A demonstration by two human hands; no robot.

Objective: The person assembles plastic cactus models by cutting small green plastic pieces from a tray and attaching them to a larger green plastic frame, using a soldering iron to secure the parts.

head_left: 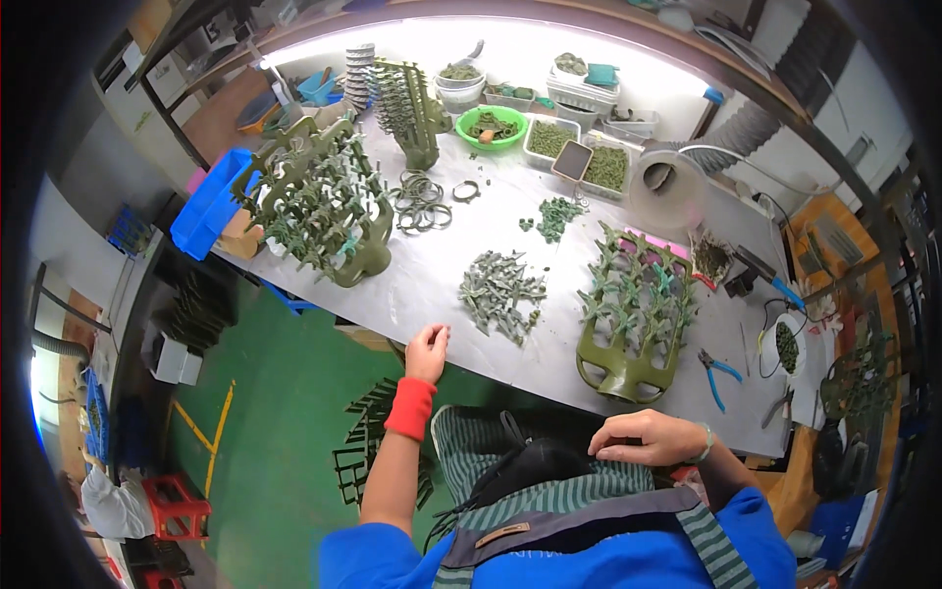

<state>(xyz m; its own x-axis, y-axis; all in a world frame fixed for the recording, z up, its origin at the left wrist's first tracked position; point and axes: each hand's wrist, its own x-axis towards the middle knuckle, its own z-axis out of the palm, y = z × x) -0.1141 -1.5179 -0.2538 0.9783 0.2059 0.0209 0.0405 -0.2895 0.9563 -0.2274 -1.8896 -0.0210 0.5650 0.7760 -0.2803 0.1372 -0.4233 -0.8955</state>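
My left hand (427, 354), with a red wristband, is over the front edge of the table, its fingers drawn together; anything small between them is hidden. My right hand (650, 438) hovers palm down by the front edge near my lap, its fingers loosely bent and apart, holding nothing visible. Nearest the left hand is a loose pile of grey-green branched pieces (502, 293). Ahead of the right hand lies an olive-green frame (628, 365) carrying rows of green branched pieces (638, 280). A small heap of darker green bits (558, 218) sits farther back.
Loaded olive frames (365, 253) stand at left, with another (420, 137) behind. Rings (422, 203) lie near them. Along the back are a green bowl (516, 135) and tubs of green pieces (606, 169). Blue-handled pliers (721, 371) and a duct mouth (667, 191) are at right.
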